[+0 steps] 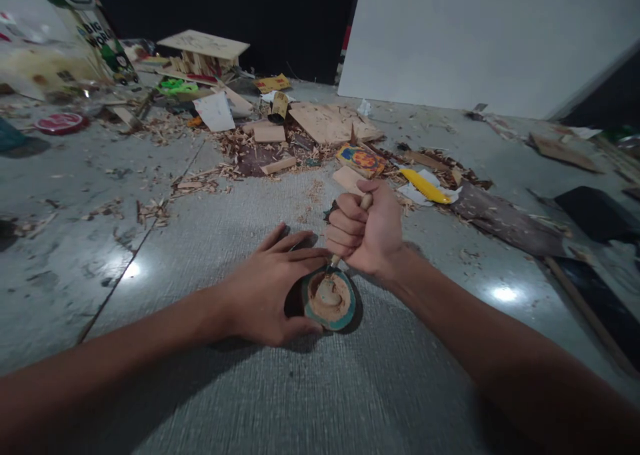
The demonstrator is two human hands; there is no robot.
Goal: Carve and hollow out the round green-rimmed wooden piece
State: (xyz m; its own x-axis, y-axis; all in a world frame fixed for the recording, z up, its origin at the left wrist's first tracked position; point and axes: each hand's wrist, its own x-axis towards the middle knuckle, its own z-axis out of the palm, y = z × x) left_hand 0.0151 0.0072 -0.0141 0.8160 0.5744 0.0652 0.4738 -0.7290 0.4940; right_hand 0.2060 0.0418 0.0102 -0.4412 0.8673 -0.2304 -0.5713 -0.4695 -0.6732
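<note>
A small round teal dish (345,322) rests on the grey floor, with a tan, sawdust-coloured paste (327,298) inside. My left hand (273,285) curves around its left side, thumb at the near rim and fingers reaching past the far rim. In a fist, my right hand (367,225) grips a tool with a pale wooden handle (367,202), held nearly upright. The handle's top shows above the fist beside my thumb. Below the fist, the tool's thin lower end goes down into the paste, and its tip is hidden there.
Wood shavings and scraps litter the floor ahead, around a flat wooden board (333,122). A yellow cutter (425,185) lies beyond my right hand, near a brown cloth (505,218). A small wooden structure (205,48) and a red lid (61,122) are at the left.
</note>
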